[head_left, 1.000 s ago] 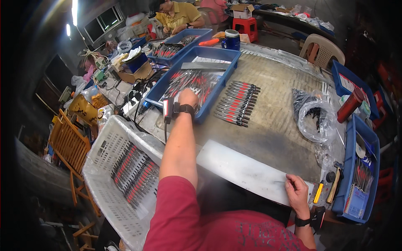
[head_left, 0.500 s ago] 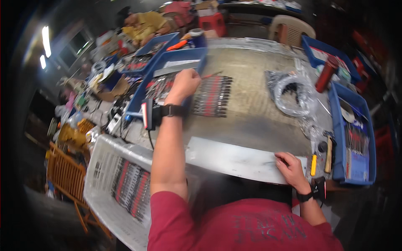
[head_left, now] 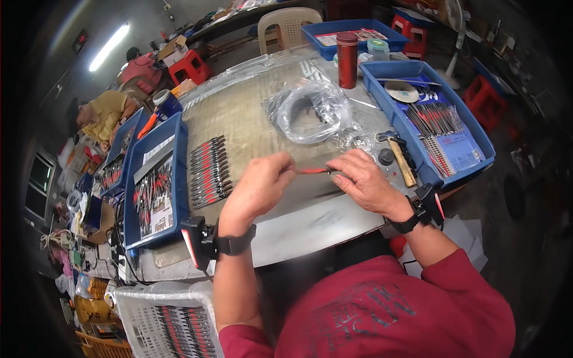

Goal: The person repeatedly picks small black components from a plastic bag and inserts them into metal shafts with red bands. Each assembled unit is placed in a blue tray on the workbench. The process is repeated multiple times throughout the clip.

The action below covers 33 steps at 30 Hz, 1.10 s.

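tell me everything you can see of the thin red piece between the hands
The thin red piece is straight and rod-like, with a red middle and a darker part at the right hand. Held above the table, it runs roughly level from there to the left hand, and both grips hide its ends. Its material is unclear.

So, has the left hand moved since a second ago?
Yes, to the right: the left hand was reaching into the blue tray; now it is out, beyond the row of red-and-grey sticks.
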{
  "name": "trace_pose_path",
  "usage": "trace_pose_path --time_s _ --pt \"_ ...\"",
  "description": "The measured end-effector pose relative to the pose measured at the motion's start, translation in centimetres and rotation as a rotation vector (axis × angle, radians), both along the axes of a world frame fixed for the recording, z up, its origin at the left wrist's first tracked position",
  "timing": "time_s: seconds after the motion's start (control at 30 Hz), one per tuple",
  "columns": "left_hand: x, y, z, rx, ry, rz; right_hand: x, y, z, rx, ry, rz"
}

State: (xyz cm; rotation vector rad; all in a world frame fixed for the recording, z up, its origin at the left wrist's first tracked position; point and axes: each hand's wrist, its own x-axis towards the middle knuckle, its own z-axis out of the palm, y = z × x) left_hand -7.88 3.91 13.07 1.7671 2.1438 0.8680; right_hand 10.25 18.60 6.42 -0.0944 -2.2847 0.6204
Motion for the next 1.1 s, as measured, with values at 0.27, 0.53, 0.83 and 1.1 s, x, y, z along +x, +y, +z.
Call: trace_pose_path --time_s 0.27,0.53,0.83,1.1 --pt "2.4 -0.9 -3.1 0.217 -0.801 0.133 1.3 -1.1 -0.7 -0.238 -0.060 0.043" --pt "4.3 -0.9 -5.9 0.320 -1.182 0.175 1.3 -2.4 -1.5 -0.268 0.012 0.043" --pt "7.7 -0.3 -5.7 0.459 -1.141 0.255 2.2 -3.5 -1.5 -0.354 0.013 0.100" --pt "5.3 -3.1 -3.8 0.459 -0.922 0.244 7.2 3.5 0.9 -0.125 0.029 -0.197"
